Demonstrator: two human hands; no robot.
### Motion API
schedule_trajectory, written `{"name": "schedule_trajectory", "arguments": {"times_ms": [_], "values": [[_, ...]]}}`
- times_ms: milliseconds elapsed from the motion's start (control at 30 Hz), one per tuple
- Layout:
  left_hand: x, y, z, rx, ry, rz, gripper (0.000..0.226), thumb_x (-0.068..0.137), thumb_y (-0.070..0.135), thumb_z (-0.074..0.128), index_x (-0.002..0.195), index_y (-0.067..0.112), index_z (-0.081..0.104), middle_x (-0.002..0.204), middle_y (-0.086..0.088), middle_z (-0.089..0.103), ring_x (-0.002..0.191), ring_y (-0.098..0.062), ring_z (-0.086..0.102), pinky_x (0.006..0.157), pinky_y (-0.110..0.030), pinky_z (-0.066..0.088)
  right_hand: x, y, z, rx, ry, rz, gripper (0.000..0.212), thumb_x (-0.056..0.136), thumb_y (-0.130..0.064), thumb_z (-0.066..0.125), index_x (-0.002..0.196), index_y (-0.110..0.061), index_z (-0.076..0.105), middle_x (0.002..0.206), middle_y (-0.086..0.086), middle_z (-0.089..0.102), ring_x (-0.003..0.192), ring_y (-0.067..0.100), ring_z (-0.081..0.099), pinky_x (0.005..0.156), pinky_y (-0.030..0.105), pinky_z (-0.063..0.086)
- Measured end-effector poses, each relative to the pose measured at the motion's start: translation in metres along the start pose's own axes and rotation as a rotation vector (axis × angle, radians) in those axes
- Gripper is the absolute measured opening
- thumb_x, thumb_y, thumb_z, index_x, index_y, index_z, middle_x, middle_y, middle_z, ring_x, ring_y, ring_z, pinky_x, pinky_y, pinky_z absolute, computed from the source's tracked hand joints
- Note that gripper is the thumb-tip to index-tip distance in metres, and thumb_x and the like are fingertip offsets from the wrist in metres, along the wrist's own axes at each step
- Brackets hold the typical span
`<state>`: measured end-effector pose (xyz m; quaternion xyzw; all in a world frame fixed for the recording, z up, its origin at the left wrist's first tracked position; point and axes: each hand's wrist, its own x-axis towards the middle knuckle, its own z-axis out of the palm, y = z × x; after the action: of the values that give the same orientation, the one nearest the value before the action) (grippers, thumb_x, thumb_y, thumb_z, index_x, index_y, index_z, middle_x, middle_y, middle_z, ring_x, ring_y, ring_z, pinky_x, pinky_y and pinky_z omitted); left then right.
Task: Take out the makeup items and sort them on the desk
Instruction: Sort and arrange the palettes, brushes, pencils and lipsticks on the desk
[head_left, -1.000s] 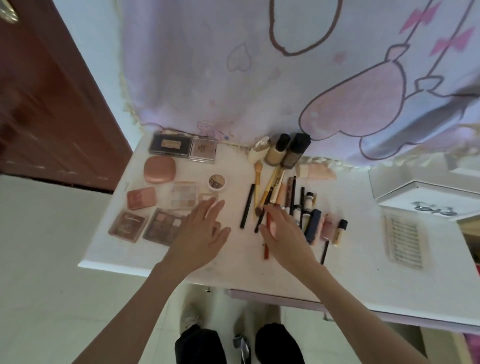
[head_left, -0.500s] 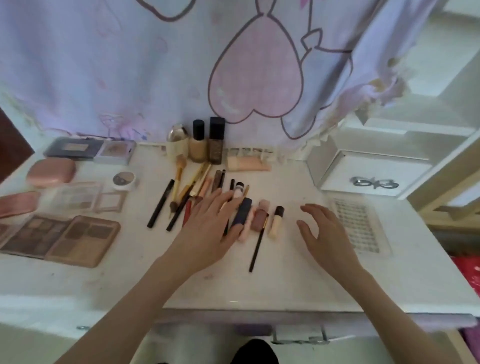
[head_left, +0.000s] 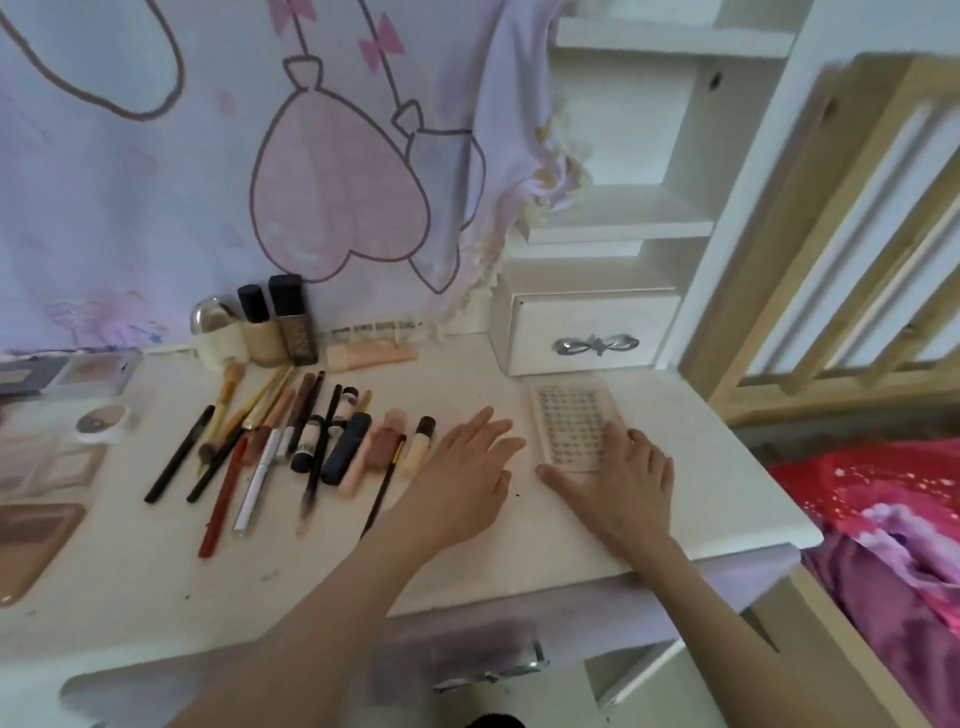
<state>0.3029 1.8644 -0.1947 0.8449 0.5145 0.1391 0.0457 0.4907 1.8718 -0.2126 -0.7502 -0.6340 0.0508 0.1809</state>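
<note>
Overhead, white desk (head_left: 675, 499) backed by pink-heart curtain (head_left: 337, 197), bedding (head_left: 883, 519) beside.

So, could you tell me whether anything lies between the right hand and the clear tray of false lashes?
Nothing visible does. The right hand already lies over the near edge of the lash tray, fingers spread and empty. The left hand rests beside it on the desk, off the tray.

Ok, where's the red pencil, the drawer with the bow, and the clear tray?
red pencil (head_left: 221, 501), head view, mid-shaft.
drawer (head_left: 540, 340), head view, front panel.
clear tray (head_left: 571, 415), head view, dotted middle.
</note>
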Motion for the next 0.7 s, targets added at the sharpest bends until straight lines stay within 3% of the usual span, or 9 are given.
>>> {"name": "schedule_trajectory", "arguments": {"times_ms": [167,333,433,567,700], "values": [[0.066,-0.018,0.008,0.065,-0.088,0.104,0.066,0.088,0.000,0.039,0.146,0.019,0.016,0.156,0.000,0.007,0.143,-0.017,-0.004,0.116,-0.036,0.007,0.012,0.000,0.013,0.001,0.040,0.004,0.109,0.055,-0.087,0.042,0.139,-0.022,0.020,0.145,0.010,0.024,0.132,0.033,0.024,0.112,0.047,0.015],[0.111,-0.025,0.024,0.066,-0.197,0.190,0.071,0.084,-0.005,0.039,0.146,0.019,0.017,0.155,-0.007,0.008,0.142,-0.019,0.009,0.113,-0.032,0.015,0.015,0.006,0.022,0.059,0.037,-0.044,0.111,0.052,-0.088,0.038,0.141,-0.027,0.014,0.149,0.007,0.015,0.131,0.026,0.017,0.112,0.041,0.018],[0.107,-0.026,0.023,0.060,-0.234,0.214,0.063,0.089,0.003,0.046,0.145,0.019,0.023,0.155,-0.006,0.012,0.141,-0.019,0.015,0.109,-0.033,0.021,0.013,0.008,0.020,0.094,0.004,-0.055,0.111,0.054,-0.084,0.046,0.143,-0.025,0.014,0.149,0.008,0.016,0.130,0.026,0.019,0.109,0.037,0.022],[0.089,-0.022,0.010,0.094,-0.288,0.182,0.060,0.091,0.028,0.052,0.145,0.025,0.024,0.155,-0.002,0.014,0.139,-0.018,0.020,0.108,-0.033,0.018,0.007,0.004,0.010,0.155,-0.056,-0.098,0.114,0.057,-0.077,0.059,0.145,-0.023,0.010,0.151,0.009,0.012,0.133,0.026,0.017,0.110,0.035,0.021],[0.069,-0.012,0.007,0.120,-0.173,0.143,0.057,0.086,0.040,0.056,0.138,0.023,0.038,0.148,0.001,0.032,0.133,-0.015,0.030,0.103,-0.031,0.020,0.000,0.006,0.003,0.146,-0.122,-0.162,0.121,0.055,-0.082,0.055,0.147,-0.028,-0.002,0.156,0.005,-0.003,0.139,0.026,0.010,0.113,0.039,0.016]]}}
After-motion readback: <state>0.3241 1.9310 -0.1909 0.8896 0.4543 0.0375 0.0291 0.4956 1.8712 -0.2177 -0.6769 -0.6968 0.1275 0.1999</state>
